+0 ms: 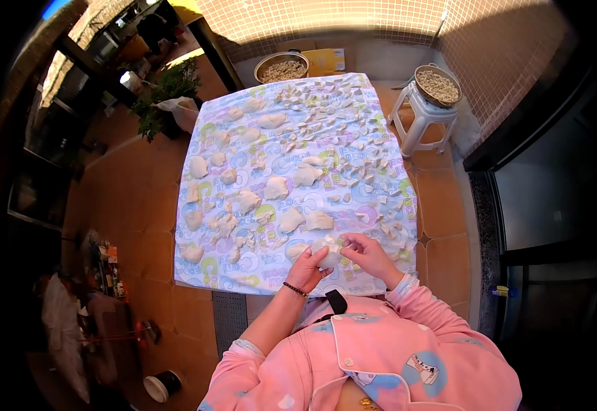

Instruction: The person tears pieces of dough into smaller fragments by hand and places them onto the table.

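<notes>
A pale doughy lump [326,251], much like a piece of steamed bun, is held just above the near edge of the cloth. My left hand [307,269] is closed around its left and lower side, thumb on top. The fingers of my right hand [368,256] pinch at the lump's right edge; whether a small bit is between the fingertips is hard to see. Just beyond my hands, larger pale chunks [320,220] lie on a printed cloth [244,277]. Small torn pieces [339,113] are scattered over the cloth's far and right parts.
A round pan of small pieces [437,87] stands on a white plastic stool [422,118] at the far right. Another filled pan [281,68] sits behind the table. Potted plants [168,92] are at the far left, and a bucket [162,385] is on the tiled floor.
</notes>
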### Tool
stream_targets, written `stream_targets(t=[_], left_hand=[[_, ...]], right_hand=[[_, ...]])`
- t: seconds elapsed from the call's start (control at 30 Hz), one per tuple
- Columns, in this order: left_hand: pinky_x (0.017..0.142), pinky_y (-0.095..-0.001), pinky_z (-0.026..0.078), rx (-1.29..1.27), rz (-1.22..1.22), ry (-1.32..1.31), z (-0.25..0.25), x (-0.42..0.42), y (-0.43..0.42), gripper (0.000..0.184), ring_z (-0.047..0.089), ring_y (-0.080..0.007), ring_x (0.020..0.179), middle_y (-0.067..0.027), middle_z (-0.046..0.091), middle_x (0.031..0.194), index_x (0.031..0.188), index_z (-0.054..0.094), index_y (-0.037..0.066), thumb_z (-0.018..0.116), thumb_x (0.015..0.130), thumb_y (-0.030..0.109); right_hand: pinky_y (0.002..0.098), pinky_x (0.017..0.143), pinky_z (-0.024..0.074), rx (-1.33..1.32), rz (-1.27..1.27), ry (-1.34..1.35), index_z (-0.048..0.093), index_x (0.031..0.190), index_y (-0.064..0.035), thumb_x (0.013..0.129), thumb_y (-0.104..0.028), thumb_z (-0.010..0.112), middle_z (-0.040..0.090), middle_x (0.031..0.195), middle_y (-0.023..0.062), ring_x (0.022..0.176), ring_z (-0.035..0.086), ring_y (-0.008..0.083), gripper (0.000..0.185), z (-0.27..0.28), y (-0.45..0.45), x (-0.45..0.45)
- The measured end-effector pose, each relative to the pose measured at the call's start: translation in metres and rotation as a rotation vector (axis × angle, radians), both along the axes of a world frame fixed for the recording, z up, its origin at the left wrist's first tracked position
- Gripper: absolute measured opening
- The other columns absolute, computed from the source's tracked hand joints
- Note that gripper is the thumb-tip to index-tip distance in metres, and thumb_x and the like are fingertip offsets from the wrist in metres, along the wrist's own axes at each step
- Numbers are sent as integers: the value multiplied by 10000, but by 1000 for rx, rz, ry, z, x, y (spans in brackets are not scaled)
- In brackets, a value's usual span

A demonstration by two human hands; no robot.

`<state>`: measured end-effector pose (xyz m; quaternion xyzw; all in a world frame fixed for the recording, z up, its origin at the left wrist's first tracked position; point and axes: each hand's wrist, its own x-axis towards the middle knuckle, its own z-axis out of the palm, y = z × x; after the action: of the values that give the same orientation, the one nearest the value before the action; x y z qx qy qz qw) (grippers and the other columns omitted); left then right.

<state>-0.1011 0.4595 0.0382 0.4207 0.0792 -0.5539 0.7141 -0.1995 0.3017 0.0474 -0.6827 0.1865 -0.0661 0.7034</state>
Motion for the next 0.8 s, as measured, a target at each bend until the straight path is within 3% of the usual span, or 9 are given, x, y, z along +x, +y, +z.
stream_targets(t=[0.23, 0.57, 0.8], left_hand=[[660, -242, 449, 134, -242, -269, 1, -4, -2, 378, 552, -91, 845, 6, 577, 979, 1099, 500, 117, 651, 774, 237], [659, -241, 479, 117, -373, -218, 0, 2, 9, 385, 580, -101, 821, -16, 592, 952, 1101, 514, 68, 651, 771, 212], [686, -259, 497, 130, -362, -176, 1, 1, 12, 349, 595, -127, 838, -35, 593, 975, 1087, 515, 59, 630, 786, 191]], right_hand=[[186, 520, 366, -68, 66, 50, 593, 944, -9, 800, -167, 617, 512, 681, -47, 592, 426, 26, 215, 6, 1, -7], [187, 477, 343, -12, 117, 96, 598, 787, -25, 811, -203, 599, 484, 612, -48, 550, 411, 24, 180, -3, 10, -12], [192, 488, 352, 196, 127, 206, 614, 756, -41, 816, -210, 593, 492, 595, -33, 529, 416, 43, 181, -5, 13, -13]])
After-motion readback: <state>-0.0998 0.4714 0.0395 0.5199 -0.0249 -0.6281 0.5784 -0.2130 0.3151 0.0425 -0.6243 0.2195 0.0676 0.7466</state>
